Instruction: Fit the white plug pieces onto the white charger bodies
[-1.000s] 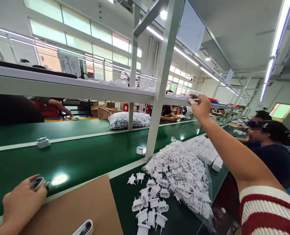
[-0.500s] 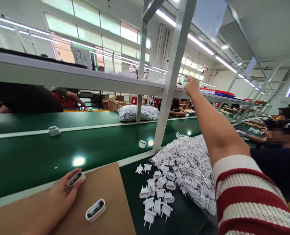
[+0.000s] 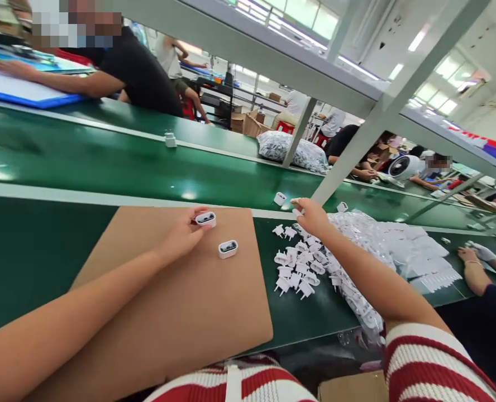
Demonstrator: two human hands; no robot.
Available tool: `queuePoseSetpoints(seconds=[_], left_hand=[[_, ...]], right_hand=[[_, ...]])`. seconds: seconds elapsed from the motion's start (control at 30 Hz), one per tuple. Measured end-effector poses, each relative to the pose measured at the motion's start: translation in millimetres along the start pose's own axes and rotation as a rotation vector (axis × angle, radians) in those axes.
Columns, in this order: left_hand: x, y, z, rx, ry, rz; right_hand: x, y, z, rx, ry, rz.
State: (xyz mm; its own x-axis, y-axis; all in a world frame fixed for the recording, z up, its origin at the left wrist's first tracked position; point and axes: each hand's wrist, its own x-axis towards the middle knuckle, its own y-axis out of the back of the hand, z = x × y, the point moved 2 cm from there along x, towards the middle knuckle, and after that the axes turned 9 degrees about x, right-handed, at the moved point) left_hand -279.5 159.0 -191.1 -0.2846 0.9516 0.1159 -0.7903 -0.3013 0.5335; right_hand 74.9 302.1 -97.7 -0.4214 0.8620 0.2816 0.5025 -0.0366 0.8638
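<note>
My left hand (image 3: 185, 237) is closed round a white oval plug housing (image 3: 206, 219) above the brown cardboard sheet (image 3: 181, 312). The housing's open end faces up and shows dark parts inside. A second white housing (image 3: 228, 249) stands on the cardboard, to the right of that hand. My right hand (image 3: 313, 216) is pinched over the bench edge near the belt, with a small white piece at its fingertips whose kind I cannot make out. Below it lies a loose heap of white two-pin plug parts (image 3: 300, 265), beside a clear bag full of white parts (image 3: 365, 240).
A green conveyor belt (image 3: 118, 167) runs across, carrying white housings (image 3: 280, 199) and a white plug (image 3: 170, 139). A grey metal post (image 3: 352, 151) and shelf beam (image 3: 248, 44) stand ahead. A co-worker's hands (image 3: 476, 257) are at far right; another person (image 3: 134, 72) sits across the belt.
My right hand has come down from the raised shelf to the bench, above the plug parts. My view has tilted down and left. The left hand still holds its housing.
</note>
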Motion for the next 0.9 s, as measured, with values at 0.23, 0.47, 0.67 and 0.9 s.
queuePoseSetpoints(seconds=[0.23,0.47,0.67,0.9], left_hand=[[-39,15.9,-21,-0.068,-0.005,-0.006],[-33,20.4,-36,-0.077,0.008,-0.042],[-34,25.1,-34,0.005,-0.002,-0.096],[-35,23.6,-40,0.038,-0.004,-0.093]], right_hand=[[104,-75,7,0.090,-0.190,0.010],[133,-112,-12,0.146,-0.256,-0.013],[105,-151,-82,0.276,0.028,-0.224],[77,-124,-101,0.305,0.131,-0.427]])
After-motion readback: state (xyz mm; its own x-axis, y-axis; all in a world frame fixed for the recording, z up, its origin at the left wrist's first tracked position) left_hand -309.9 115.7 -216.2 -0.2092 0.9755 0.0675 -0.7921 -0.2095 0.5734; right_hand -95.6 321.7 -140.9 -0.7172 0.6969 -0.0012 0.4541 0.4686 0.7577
